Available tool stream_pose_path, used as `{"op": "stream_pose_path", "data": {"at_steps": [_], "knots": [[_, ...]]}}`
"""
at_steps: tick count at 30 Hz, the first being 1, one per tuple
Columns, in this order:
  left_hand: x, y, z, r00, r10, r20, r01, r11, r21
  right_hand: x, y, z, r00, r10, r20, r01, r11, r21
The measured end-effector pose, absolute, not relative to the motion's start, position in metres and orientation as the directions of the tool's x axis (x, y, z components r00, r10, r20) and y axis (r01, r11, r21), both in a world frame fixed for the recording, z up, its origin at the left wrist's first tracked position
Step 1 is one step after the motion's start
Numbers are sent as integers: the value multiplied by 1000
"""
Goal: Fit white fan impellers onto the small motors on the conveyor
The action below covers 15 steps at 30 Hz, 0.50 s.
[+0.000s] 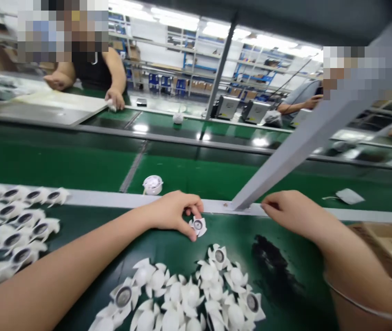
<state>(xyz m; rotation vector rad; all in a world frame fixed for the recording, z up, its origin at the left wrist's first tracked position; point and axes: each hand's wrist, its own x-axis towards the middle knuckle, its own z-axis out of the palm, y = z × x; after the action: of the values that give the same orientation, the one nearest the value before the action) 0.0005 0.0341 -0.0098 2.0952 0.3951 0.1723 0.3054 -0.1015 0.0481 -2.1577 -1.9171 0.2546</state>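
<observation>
My left hand (177,212) pinches a small white fan blade (198,225) against the green mat, hub side up. My right hand (290,212) rests curled at the foot of a slanted grey post (306,133), fingers closed; whatever they hold is hidden. A loose pile of white fan blades (189,294) lies on the mat just in front of both hands. Rows of fan blades (9,225) sit in order at the left.
A round white part (152,185) lies on the green conveyor belt (61,165) beyond the white rail. A cardboard box (389,248) stands at my right. Across the belt a person's hands (115,97) rest at a grey board; another person works at far right.
</observation>
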Motion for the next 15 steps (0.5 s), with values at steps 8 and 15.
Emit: {"op": "stream_pose_path", "data": {"at_steps": [8, 15], "knots": [[3, 33, -3, 911, 386, -145, 315, -424, 849, 350, -72, -1, 391, 907, 160, 886, -324, -332], [6, 29, 6, 895, 407, -183, 362, -422, 832, 371, -77, -19, 621, 745, 242, 783, -573, -243]]}}
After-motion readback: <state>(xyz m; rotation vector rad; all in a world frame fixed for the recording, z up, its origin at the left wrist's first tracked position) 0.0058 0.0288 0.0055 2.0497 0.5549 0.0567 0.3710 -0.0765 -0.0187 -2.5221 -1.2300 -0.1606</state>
